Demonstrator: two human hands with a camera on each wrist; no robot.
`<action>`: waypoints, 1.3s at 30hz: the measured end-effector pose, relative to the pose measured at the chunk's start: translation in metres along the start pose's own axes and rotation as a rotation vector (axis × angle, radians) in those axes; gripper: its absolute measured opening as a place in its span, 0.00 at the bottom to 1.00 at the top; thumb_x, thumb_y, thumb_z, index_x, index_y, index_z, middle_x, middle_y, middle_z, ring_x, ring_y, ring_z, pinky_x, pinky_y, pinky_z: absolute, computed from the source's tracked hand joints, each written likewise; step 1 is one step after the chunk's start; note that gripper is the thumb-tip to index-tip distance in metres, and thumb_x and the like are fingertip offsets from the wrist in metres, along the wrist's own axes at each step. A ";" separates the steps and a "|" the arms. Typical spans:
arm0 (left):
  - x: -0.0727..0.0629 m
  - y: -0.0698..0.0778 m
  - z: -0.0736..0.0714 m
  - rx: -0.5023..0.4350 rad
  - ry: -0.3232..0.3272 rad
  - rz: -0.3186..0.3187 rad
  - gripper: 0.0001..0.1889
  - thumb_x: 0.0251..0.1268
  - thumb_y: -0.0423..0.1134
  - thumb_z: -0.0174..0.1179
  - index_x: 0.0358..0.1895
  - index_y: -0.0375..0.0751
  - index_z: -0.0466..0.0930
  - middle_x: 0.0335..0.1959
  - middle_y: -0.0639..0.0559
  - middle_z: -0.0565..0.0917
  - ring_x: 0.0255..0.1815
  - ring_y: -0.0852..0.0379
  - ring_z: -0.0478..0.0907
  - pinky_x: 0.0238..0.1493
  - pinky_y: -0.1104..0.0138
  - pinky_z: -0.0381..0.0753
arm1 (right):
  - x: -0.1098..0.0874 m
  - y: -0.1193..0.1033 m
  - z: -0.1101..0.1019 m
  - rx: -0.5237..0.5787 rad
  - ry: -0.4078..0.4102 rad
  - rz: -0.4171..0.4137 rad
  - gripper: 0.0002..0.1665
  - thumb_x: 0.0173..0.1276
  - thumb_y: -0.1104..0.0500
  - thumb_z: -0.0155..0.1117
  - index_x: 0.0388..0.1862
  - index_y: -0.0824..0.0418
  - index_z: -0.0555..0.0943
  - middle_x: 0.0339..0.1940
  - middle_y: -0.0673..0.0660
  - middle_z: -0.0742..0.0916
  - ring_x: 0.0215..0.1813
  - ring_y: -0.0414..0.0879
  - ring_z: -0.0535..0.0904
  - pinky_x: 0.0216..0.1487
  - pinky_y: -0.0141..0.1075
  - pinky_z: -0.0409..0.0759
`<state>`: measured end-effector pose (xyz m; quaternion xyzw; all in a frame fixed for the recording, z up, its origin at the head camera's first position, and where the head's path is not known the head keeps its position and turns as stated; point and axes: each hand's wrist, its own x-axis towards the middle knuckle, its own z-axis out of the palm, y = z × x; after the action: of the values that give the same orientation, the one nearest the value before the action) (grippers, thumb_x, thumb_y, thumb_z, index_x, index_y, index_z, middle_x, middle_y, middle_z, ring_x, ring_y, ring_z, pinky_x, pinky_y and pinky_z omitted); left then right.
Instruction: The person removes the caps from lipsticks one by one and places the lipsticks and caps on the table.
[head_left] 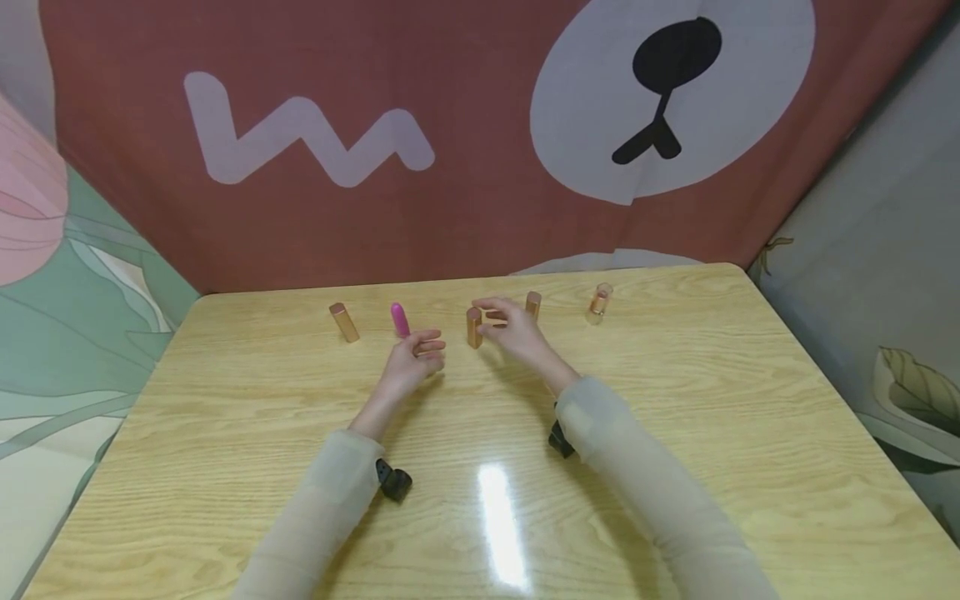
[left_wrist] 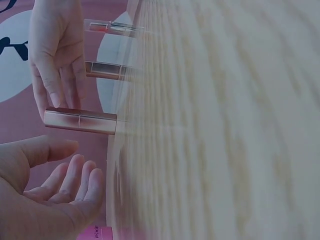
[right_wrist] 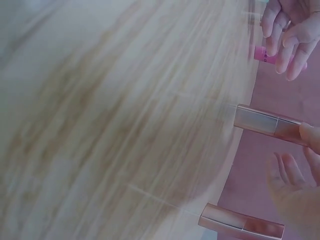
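Note:
In the head view, a rose-gold lipstick tube (head_left: 474,328) stands upright near the middle of the table's far side. My right hand (head_left: 516,332) has thumb and forefinger at its upper end, pinching it from the right; the other fingers are loose. The right wrist view shows a fingertip over the top of this tube (right_wrist: 267,123). My left hand (head_left: 408,363) is held above the table, fingers loosely bent, nothing in them. Just behind it stands a bright pink tube (head_left: 400,318), its lower part hidden by the hand in the head view.
Another rose-gold tube (head_left: 532,304) stands behind my right hand, partly covered. Farther right is a clear-cased lipstick (head_left: 599,303), and a gold tube (head_left: 344,322) stands at the left. The wooden table (head_left: 225,417) ends at a red cloth (head_left: 337,225) with a cartoon print.

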<state>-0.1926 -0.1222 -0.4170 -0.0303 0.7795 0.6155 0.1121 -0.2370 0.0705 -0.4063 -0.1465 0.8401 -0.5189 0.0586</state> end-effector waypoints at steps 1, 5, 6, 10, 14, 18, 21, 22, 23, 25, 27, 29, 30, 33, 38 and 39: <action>0.000 0.000 0.000 0.004 -0.001 0.002 0.27 0.61 0.22 0.53 0.66 0.28 0.64 0.61 0.30 0.74 0.62 0.36 0.73 0.54 0.65 0.81 | 0.000 0.000 0.000 -0.006 -0.001 0.000 0.26 0.67 0.66 0.61 0.64 0.65 0.72 0.65 0.65 0.75 0.65 0.61 0.72 0.66 0.48 0.74; 0.001 0.000 0.001 0.006 -0.008 -0.004 0.27 0.61 0.22 0.53 0.66 0.29 0.64 0.61 0.30 0.74 0.62 0.37 0.73 0.53 0.67 0.80 | 0.000 0.000 0.002 -0.018 0.004 0.016 0.25 0.67 0.63 0.62 0.63 0.63 0.73 0.64 0.63 0.77 0.64 0.61 0.74 0.64 0.48 0.75; 0.001 0.000 0.001 0.006 -0.009 -0.004 0.27 0.62 0.22 0.53 0.66 0.29 0.64 0.61 0.30 0.74 0.62 0.37 0.73 0.52 0.68 0.80 | 0.000 -0.001 0.002 -0.017 0.006 0.023 0.24 0.67 0.63 0.62 0.62 0.63 0.74 0.63 0.63 0.77 0.64 0.60 0.74 0.64 0.48 0.75; 0.003 0.000 0.002 0.012 -0.012 -0.004 0.27 0.63 0.23 0.54 0.66 0.29 0.64 0.61 0.30 0.74 0.62 0.37 0.73 0.48 0.72 0.79 | 0.000 -0.002 0.004 -0.003 0.020 0.045 0.21 0.66 0.61 0.64 0.57 0.64 0.75 0.60 0.62 0.80 0.62 0.59 0.76 0.62 0.48 0.77; 0.003 0.001 0.002 0.020 -0.011 -0.005 0.27 0.63 0.23 0.54 0.66 0.29 0.65 0.61 0.30 0.74 0.62 0.38 0.73 0.47 0.73 0.78 | 0.000 -0.002 0.005 0.030 0.040 0.065 0.16 0.65 0.62 0.65 0.48 0.64 0.73 0.53 0.63 0.82 0.58 0.58 0.80 0.57 0.46 0.81; 0.003 0.002 0.004 0.022 -0.011 -0.014 0.27 0.62 0.23 0.54 0.66 0.30 0.65 0.61 0.31 0.74 0.63 0.38 0.73 0.51 0.69 0.79 | -0.001 -0.001 0.006 0.033 0.057 0.085 0.15 0.63 0.63 0.66 0.45 0.64 0.71 0.49 0.63 0.83 0.54 0.57 0.82 0.53 0.42 0.82; 0.003 0.003 0.006 0.014 -0.013 -0.022 0.27 0.62 0.24 0.55 0.67 0.31 0.65 0.62 0.33 0.74 0.63 0.39 0.73 0.56 0.63 0.79 | -0.003 -0.001 0.006 0.035 0.068 0.099 0.15 0.63 0.63 0.67 0.44 0.64 0.71 0.47 0.63 0.83 0.53 0.56 0.82 0.52 0.41 0.83; 0.003 0.004 0.006 0.013 -0.017 -0.022 0.27 0.62 0.24 0.55 0.67 0.31 0.65 0.62 0.33 0.74 0.64 0.39 0.72 0.58 0.61 0.79 | -0.003 -0.001 0.006 0.041 0.071 0.106 0.15 0.63 0.63 0.67 0.44 0.64 0.71 0.47 0.63 0.82 0.53 0.57 0.82 0.52 0.41 0.83; 0.002 0.004 0.007 0.013 -0.020 -0.024 0.27 0.63 0.24 0.55 0.67 0.32 0.65 0.62 0.33 0.74 0.64 0.39 0.72 0.59 0.60 0.78 | -0.004 -0.002 0.005 0.049 0.073 0.111 0.15 0.63 0.63 0.67 0.44 0.64 0.71 0.47 0.63 0.82 0.53 0.57 0.82 0.52 0.41 0.83; 0.002 0.005 0.008 0.018 -0.027 -0.019 0.27 0.63 0.25 0.55 0.67 0.32 0.64 0.63 0.33 0.74 0.64 0.39 0.72 0.60 0.58 0.78 | -0.005 -0.002 0.005 0.070 0.078 0.119 0.15 0.63 0.63 0.67 0.44 0.64 0.71 0.47 0.63 0.82 0.53 0.57 0.82 0.53 0.41 0.83; 0.002 0.005 0.010 0.027 -0.033 -0.013 0.27 0.63 0.26 0.55 0.67 0.32 0.64 0.63 0.34 0.73 0.64 0.39 0.72 0.59 0.58 0.78 | -0.006 -0.003 0.004 0.087 0.083 0.122 0.16 0.63 0.62 0.66 0.44 0.64 0.71 0.47 0.63 0.82 0.53 0.57 0.82 0.53 0.42 0.83; 0.001 0.006 0.011 0.044 -0.043 -0.007 0.27 0.64 0.27 0.56 0.67 0.33 0.64 0.63 0.34 0.74 0.64 0.39 0.72 0.58 0.59 0.78 | -0.008 -0.004 0.004 0.104 0.090 0.126 0.16 0.64 0.62 0.66 0.45 0.64 0.71 0.47 0.63 0.82 0.53 0.57 0.82 0.54 0.42 0.82; 0.001 0.006 0.012 0.049 -0.049 -0.003 0.27 0.64 0.28 0.56 0.67 0.33 0.64 0.63 0.34 0.74 0.64 0.39 0.73 0.57 0.59 0.78 | -0.009 -0.004 0.003 0.116 0.094 0.129 0.16 0.64 0.61 0.67 0.45 0.64 0.71 0.47 0.63 0.82 0.53 0.57 0.82 0.54 0.42 0.82; 0.000 0.006 0.015 0.067 -0.073 0.005 0.27 0.65 0.32 0.57 0.67 0.34 0.65 0.63 0.35 0.74 0.63 0.40 0.73 0.57 0.58 0.78 | -0.012 -0.006 0.002 0.140 0.109 0.144 0.16 0.64 0.60 0.67 0.45 0.64 0.72 0.47 0.62 0.82 0.54 0.56 0.80 0.51 0.39 0.81; 0.000 0.009 0.020 0.093 -0.095 0.024 0.27 0.66 0.38 0.59 0.67 0.36 0.66 0.63 0.36 0.75 0.61 0.41 0.76 0.57 0.55 0.79 | -0.014 -0.010 -0.001 0.219 0.115 0.153 0.17 0.65 0.60 0.66 0.46 0.66 0.72 0.46 0.62 0.82 0.51 0.52 0.79 0.50 0.41 0.83; 0.000 0.010 0.021 0.099 -0.099 0.030 0.27 0.66 0.38 0.60 0.67 0.36 0.67 0.62 0.36 0.75 0.61 0.41 0.76 0.57 0.54 0.79 | -0.015 -0.011 -0.001 0.235 0.112 0.154 0.17 0.65 0.60 0.65 0.46 0.67 0.72 0.46 0.62 0.82 0.50 0.51 0.79 0.51 0.44 0.83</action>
<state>-0.1915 -0.1000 -0.4121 0.0172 0.8028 0.5787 0.1426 -0.2211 0.0713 -0.3974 -0.0448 0.7843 -0.6150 0.0682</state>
